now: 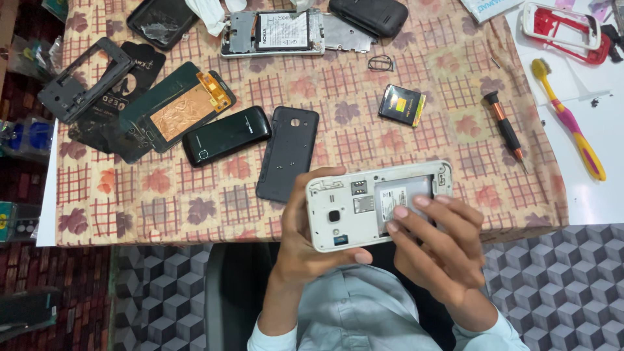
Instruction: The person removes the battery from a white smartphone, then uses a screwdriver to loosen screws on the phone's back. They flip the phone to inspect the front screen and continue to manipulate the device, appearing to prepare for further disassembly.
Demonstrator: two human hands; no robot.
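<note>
A white phone [344,208] with its back cover off lies face down in my left hand [305,250], which grips it from below and the left. My right hand [435,247] rests its fingertips on the grey battery [400,198] seated in the phone's open bay. Just beyond, on the patterned cloth, lies a dark grey back cover [288,153]. A loose black and yellow battery [402,104] rests farther back on the cloth.
A black phone [225,135], a dark panel with copper foil [182,110], a black frame [81,78], another opened phone [273,32] and a black case [368,15] litter the cloth. An orange-black screwdriver [506,130] and a yellow-pink toothbrush [569,120] lie at right.
</note>
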